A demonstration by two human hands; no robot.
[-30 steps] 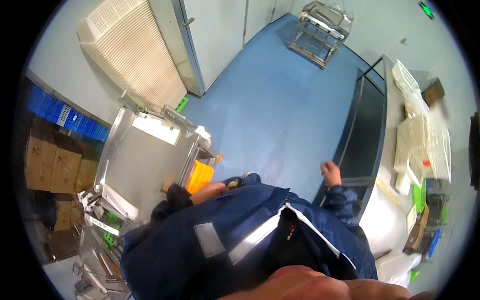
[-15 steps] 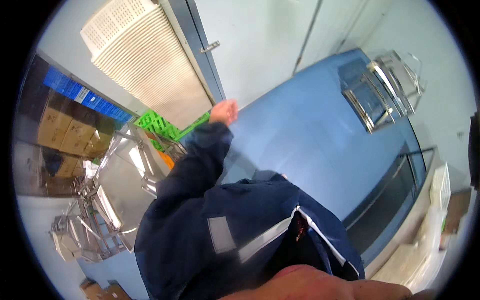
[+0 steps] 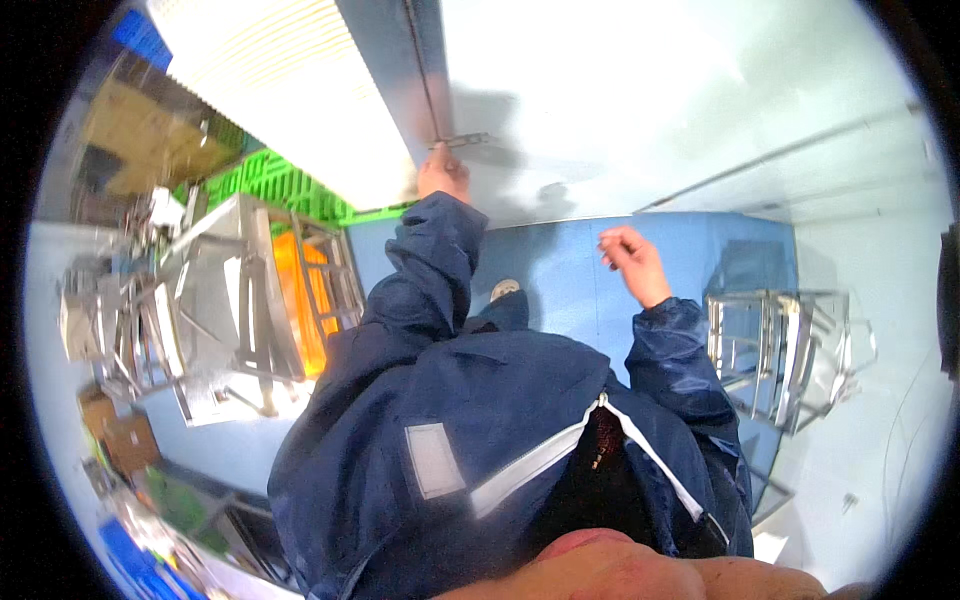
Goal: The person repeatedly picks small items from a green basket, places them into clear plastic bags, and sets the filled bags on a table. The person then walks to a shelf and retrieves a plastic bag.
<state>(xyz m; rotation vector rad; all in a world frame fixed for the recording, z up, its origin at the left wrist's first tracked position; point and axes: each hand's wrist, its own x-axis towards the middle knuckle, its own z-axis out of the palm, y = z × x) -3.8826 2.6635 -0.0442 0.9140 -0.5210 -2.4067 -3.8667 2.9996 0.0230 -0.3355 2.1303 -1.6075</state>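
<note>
A metal door handle (image 3: 466,140) sits on the edge of a white door (image 3: 640,90), beside a blue-grey frame. My left hand (image 3: 444,174) is up at the handle's left end, its fingers curled in against it; the palm side is hidden. To the right, my right hand (image 3: 636,268) hangs in the air over the blue floor. Its fingers are loosely bent and a little apart, and nothing is in them. Both arms are in dark blue sleeves.
A tall stack of white trays (image 3: 290,90) stands left of the door on a green crate (image 3: 265,180). Steel frames (image 3: 235,300) with an orange thing (image 3: 300,290) are on the left. Another metal rack (image 3: 785,350) stands on the right. One shoe (image 3: 505,289) shows on the floor.
My left hand has moved up from beside the tray stack to the door handle. My right hand has come into view. The whole view has turned, and the door is nearer.
</note>
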